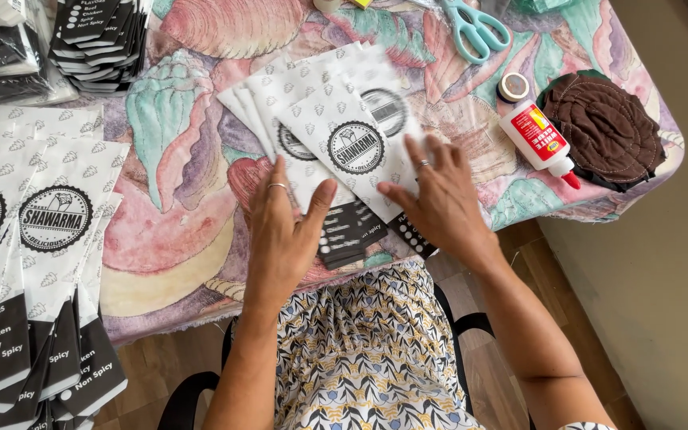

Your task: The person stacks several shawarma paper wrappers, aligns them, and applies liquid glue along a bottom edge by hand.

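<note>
A fanned stack of white paper bags with round black stamps and black ends lies on the patterned tablecloth in front of me. My left hand rests flat on the stack's near left side, fingers together, thumb out toward the top bag. My right hand presses flat on the right side of the top bag, fingers spread. Each hand wears a ring. Neither hand grips anything.
More printed bags overlap in rows at the left edge, and black-ended bags are piled at the back left. Teal scissors, a tape roll, a white glue bottle and a brown fabric round lie at the right.
</note>
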